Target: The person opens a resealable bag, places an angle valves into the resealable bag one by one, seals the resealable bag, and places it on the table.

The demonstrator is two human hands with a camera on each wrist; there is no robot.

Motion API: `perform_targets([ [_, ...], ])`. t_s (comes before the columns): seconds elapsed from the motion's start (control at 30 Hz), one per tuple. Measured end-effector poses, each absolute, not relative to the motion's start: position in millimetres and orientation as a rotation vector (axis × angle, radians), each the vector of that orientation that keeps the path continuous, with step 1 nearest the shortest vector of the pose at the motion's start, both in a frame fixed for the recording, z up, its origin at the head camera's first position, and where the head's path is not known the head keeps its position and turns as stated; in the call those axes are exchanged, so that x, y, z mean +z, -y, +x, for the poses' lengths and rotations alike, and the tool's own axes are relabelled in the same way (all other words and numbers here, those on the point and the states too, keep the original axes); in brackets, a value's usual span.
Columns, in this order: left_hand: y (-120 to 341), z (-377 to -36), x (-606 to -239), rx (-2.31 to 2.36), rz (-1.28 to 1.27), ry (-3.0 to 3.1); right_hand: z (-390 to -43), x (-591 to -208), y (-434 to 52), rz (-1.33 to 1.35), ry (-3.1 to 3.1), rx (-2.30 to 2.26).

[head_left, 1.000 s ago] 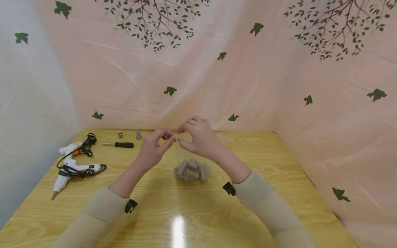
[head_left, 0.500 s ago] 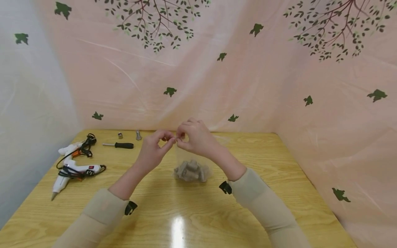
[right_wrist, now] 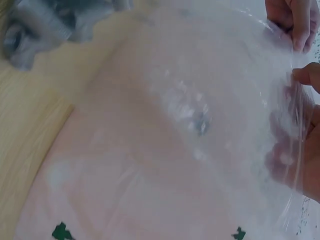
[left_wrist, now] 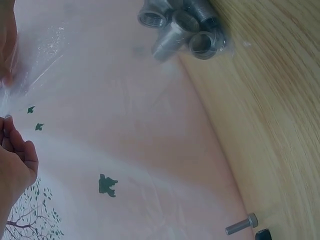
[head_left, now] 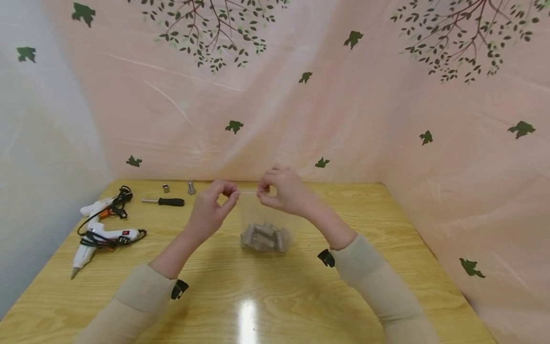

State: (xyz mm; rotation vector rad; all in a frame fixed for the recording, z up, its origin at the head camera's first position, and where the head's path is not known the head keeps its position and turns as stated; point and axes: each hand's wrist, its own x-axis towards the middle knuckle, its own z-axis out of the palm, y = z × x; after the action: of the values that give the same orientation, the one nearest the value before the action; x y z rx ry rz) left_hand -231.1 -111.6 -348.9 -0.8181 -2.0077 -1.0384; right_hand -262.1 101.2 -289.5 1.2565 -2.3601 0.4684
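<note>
A clear plastic zip bag (head_left: 253,210) hangs between my hands, its mouth at the top. Several grey metal pipe fittings (head_left: 265,237) with threaded ends lie bunched in its bottom, seen closer in the left wrist view as fittings (left_wrist: 182,27) with round openings. My left hand (head_left: 210,208) pinches the left end of the bag's top edge between thumb and forefinger. Farther right along that same edge, my right hand (head_left: 285,193) pinches the bag; in the right wrist view its fingers (right_wrist: 285,155) show through the film. A short stretch of the edge runs straight between both hands.
Two white glue guns (head_left: 103,233) with black cords lie at the table's left. A black-handled screwdriver (head_left: 172,202), a small metal nut (head_left: 165,188) and a bolt (head_left: 191,187) lie toward the back left. A pink printed sheet (head_left: 266,105) rises behind the wooden table (head_left: 275,306).
My right hand closes thumb and fingers on the bag's top edge beside the left hand, then moves right along it, so the hands stand farther apart. My left hand stays nearly in place.
</note>
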Motion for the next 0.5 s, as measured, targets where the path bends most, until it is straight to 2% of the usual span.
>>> perform_targets([
  [0.27, 120.7, -235.1, -350.1, -1.031, -0.766, 2.029, -263.9, -290.5, -135.0, 1.235, 2.364, 0.5],
  [0.5, 117.2, -236.8, -344.9, -1.029, -0.768, 2.089, -259.0, -290.7, -137.1, 1.223, 2.378, 0.482],
])
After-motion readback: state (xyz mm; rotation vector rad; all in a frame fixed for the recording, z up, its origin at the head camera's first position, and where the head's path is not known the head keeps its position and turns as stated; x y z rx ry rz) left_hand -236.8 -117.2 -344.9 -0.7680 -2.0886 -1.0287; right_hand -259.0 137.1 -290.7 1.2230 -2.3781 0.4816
